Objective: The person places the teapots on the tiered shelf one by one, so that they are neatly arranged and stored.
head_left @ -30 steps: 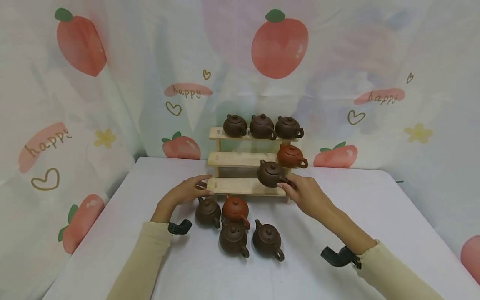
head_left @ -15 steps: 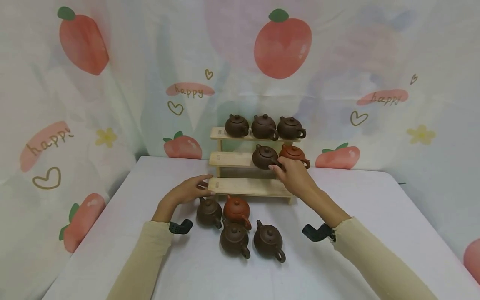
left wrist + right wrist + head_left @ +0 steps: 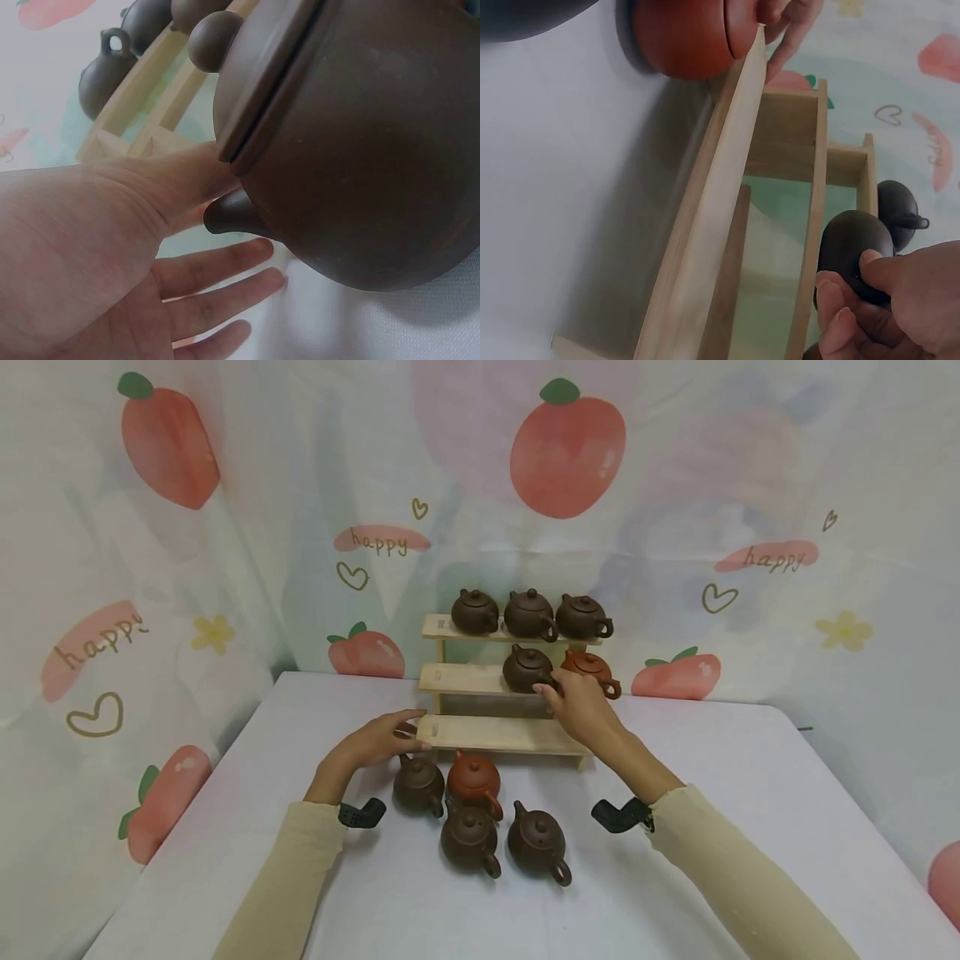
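A dark brown teapot (image 3: 528,668) is at the middle tier of the wooden display rack (image 3: 506,734), left of a reddish teapot (image 3: 587,665). My right hand (image 3: 588,708) pinches its handle; in the right wrist view the thumb and fingers of my right hand (image 3: 900,307) close on that dark teapot (image 3: 853,244). My left hand (image 3: 372,742) holds the left end of the lowest shelf between thumb and forefinger. Its other fingers (image 3: 217,307) are extended in the left wrist view, beside a near dark teapot (image 3: 375,165).
Dark teapots (image 3: 529,613) line the top shelf. Before the rack, on the white table (image 3: 375,893), stand a reddish teapot (image 3: 473,778) and several dark teapots (image 3: 537,841). A fruit-printed cloth (image 3: 480,460) hangs behind.
My right hand has carried the dark teapot from in front of the lowest shelf up and back to the middle tier, beside the reddish one. The left hand has stayed on the rack.
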`<state>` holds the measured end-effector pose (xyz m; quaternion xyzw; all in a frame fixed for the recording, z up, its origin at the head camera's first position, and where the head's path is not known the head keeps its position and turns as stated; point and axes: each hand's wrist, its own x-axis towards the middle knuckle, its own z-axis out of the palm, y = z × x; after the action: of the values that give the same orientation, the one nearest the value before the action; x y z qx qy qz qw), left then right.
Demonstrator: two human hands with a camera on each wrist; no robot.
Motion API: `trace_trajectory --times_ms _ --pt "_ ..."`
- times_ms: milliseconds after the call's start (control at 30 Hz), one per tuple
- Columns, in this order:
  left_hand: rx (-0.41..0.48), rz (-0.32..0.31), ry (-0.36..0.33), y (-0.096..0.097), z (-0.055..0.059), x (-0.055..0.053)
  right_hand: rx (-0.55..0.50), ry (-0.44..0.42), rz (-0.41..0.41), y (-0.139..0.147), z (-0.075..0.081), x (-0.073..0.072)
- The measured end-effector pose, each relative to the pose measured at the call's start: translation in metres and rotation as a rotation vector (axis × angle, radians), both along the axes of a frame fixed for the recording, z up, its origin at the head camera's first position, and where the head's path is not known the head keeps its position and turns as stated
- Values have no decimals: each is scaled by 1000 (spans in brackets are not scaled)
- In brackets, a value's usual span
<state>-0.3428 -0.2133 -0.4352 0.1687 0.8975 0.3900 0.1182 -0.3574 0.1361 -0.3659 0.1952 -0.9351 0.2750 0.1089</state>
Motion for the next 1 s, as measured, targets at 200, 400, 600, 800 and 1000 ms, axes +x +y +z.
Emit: trace_trajectory --times_ms 200,400,600,800,1000 --pt "-3 -10 10 0 -1 -1 -2 -21 -16 -3 1 -2" --pt "-1 -3 3 0 -1 -1 1 -36 -39 -5 2 -1" --pt "3 0 -3 0 0 0 17 -61 -70 -3 1 5" --pt "5 1 0 0 1 2 42 -195 -37 11 -1 26" --pt "-5 1 6 0 1 2 126 -352 68 28 -13 68"
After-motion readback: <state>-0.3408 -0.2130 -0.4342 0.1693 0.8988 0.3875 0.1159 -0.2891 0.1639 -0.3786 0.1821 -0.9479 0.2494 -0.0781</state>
